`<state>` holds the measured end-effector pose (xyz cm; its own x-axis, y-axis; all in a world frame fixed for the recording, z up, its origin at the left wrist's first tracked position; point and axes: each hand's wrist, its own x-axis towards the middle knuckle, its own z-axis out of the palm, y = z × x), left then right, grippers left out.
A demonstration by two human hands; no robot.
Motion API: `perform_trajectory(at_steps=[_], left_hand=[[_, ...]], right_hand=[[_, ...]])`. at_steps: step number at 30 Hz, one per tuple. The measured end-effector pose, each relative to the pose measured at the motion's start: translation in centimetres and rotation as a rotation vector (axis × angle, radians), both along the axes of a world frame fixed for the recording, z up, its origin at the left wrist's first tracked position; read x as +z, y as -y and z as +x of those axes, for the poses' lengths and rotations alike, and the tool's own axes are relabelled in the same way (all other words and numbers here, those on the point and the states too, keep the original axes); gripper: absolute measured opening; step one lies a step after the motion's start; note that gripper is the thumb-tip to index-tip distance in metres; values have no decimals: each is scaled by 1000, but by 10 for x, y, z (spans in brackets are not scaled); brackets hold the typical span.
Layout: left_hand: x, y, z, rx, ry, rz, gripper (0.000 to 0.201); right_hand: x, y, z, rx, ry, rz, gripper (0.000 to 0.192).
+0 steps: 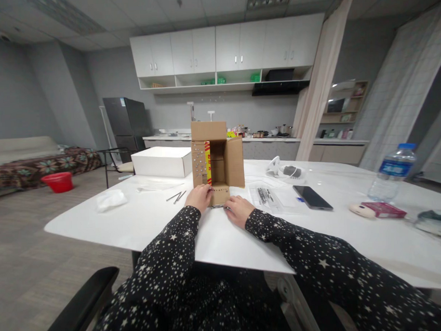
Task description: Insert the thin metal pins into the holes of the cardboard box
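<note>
Two hands at the cardboard box (217, 158), standing mid-surface (164, 220): left hand (199, 197) curled against its lower front flap, right hand (238, 209) flat beside it (grip unclear). Risk, judged: tall open box tipping backward under uneven pressing.

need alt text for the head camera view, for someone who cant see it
A person in star-print sleeves rests the left hand and right hand at the base of an open cardboard box lying on its side on a white table. Around it lie a white box, a phone and a water bottle; a kitchen counter runs behind.
</note>
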<state>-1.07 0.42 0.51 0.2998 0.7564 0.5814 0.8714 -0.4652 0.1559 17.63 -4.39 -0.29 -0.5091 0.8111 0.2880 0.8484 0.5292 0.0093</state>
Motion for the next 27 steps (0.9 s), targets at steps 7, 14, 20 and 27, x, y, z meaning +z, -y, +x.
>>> perform_trajectory(at_steps=[7, 14, 20, 27], left_hand=[[1, 0, 1, -2, 2, 6, 20], [0, -1, 0, -11, 28, -6, 21], [0, -1, -1, 6, 35, -5, 21], [1, 0, -1, 25, 43, 10, 20]], right_hand=[[0, 0, 1, 0, 4, -3, 26], [-1, -1, 1, -2, 4, -6, 26], [0, 0, 1, -4, 5, -4, 26], [-1, -2, 1, 8, 1, 11, 24]])
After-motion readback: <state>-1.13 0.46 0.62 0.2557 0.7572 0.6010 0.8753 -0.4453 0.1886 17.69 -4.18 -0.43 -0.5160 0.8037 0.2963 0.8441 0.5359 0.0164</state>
